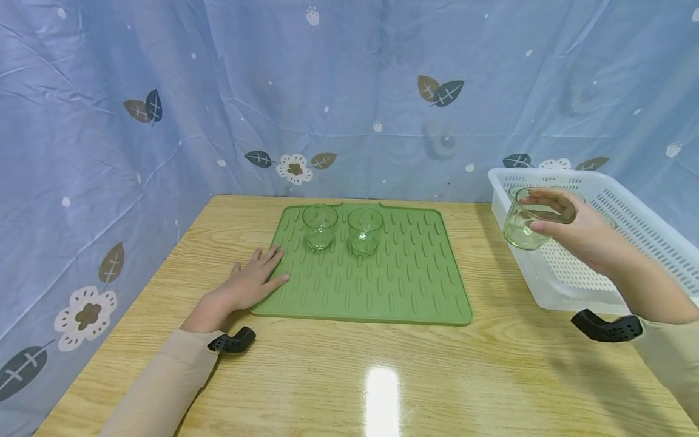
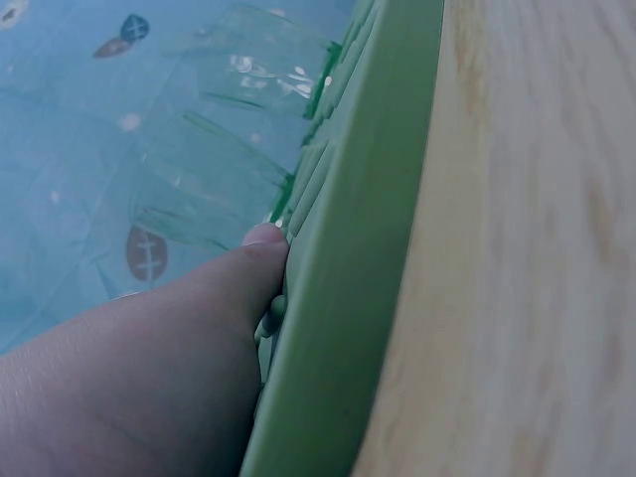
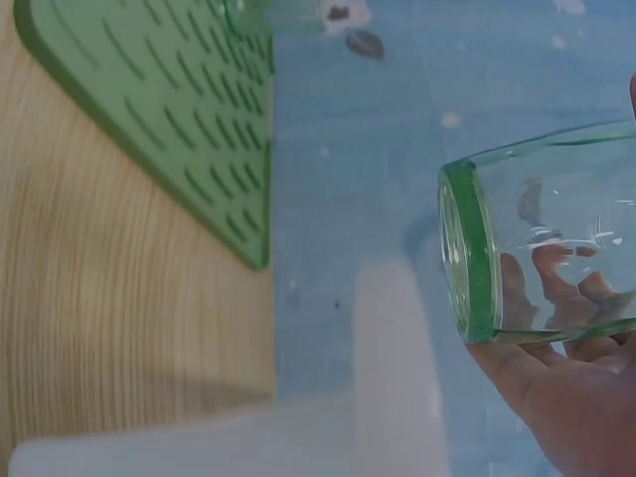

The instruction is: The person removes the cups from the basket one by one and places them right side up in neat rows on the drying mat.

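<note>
A clear greenish drinking glass [image 1: 524,227] is gripped in my right hand [image 1: 587,233], upright and lifted over the left side of a white basket. The right wrist view shows the glass [image 3: 556,229] with its thick base and the fingers of that hand [image 3: 586,397] around it. My left hand [image 1: 251,282] lies with spread fingers on the left edge of a green ridged mat [image 1: 404,285]; its thumb [image 2: 263,238] touches the mat in the left wrist view. Two similar glasses stand side by side on the mat's back part, the left one [image 1: 320,227] and the right one [image 1: 365,232].
The white perforated basket [image 1: 551,291] stands at the right on the wooden table [image 1: 306,376]. Further glass in the basket [image 1: 608,223] is partly hidden behind my right hand. A blue patterned cloth [image 1: 360,91] hangs behind the table and along its left side.
</note>
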A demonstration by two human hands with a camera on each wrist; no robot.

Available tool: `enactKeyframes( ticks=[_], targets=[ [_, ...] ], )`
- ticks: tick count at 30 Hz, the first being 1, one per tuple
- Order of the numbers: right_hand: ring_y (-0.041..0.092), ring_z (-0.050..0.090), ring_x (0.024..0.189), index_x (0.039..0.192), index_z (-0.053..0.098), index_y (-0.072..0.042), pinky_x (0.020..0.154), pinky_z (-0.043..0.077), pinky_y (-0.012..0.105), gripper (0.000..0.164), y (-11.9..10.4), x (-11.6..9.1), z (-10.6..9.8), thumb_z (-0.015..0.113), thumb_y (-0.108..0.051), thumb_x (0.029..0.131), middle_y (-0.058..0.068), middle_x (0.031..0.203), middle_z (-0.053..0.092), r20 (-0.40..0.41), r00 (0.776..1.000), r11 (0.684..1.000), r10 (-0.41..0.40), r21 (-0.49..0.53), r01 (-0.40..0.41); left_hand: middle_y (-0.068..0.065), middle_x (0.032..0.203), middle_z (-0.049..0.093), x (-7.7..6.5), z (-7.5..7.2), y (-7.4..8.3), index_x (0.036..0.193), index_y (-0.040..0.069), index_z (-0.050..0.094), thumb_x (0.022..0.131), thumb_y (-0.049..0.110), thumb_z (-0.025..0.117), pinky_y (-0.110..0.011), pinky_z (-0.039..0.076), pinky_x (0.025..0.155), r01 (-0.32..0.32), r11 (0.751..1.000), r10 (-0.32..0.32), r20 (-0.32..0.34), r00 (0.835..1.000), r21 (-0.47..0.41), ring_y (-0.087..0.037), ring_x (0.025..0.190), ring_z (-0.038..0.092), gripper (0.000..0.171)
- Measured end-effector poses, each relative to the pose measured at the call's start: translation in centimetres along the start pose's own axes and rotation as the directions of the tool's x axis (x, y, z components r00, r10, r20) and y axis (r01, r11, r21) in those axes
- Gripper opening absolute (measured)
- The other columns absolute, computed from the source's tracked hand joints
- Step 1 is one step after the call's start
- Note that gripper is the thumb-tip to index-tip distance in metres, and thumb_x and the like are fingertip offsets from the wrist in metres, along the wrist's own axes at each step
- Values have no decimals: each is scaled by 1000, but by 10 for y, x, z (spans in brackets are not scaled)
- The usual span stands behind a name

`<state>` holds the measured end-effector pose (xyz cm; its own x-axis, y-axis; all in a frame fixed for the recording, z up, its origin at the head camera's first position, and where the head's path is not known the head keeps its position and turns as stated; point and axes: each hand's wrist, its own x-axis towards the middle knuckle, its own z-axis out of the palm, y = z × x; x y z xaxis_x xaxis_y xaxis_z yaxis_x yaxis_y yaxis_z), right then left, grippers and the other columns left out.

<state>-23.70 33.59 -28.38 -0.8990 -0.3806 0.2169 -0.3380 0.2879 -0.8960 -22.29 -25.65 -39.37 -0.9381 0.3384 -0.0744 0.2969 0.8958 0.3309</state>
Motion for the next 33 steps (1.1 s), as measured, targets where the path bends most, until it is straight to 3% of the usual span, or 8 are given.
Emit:
enactKeyframes(
  ticks=[2,13,21,33],
  targets=[
    [-7,52,119,145,42,-27,86,43,10,51,-3,2,6,53,3,105,-14,137,50,-2,1000,999,1,-40,-1,-17,170,6,0,0,0,166,7,15,109,55,39,-82,1,107,0,1000,0,-1,1000,0,-48,153,-1,78],
    [-7,50,121,146,42,-27,91,44,13,52,-13,12,37,56,1,105,-11,137,49,31,1000,1000,3,2,-4,-17,170,7,-2,-1,1,165,6,16,109,53,39,-82,0,108,-2,1000,2,-3,1000,5,-49,153,0,77],
    [-4,51,123,144,44,-21,94,46,15,49,-19,23,59,59,0,103,-5,137,49,54,998,995,12,102,-18,-17,170,7,-3,-3,3,165,6,16,109,53,39,-82,0,108,-2,1000,2,-2,1000,-3,-48,153,-1,77],
    [1,53,122,151,35,-8,95,48,19,57,-26,37,91,63,-5,102,-3,139,49,59,997,996,48,74,-52,-17,170,7,-2,-1,1,165,6,15,109,54,38,-82,0,107,1,1000,-1,-4,1000,2,-48,153,-1,77]
  ],
)
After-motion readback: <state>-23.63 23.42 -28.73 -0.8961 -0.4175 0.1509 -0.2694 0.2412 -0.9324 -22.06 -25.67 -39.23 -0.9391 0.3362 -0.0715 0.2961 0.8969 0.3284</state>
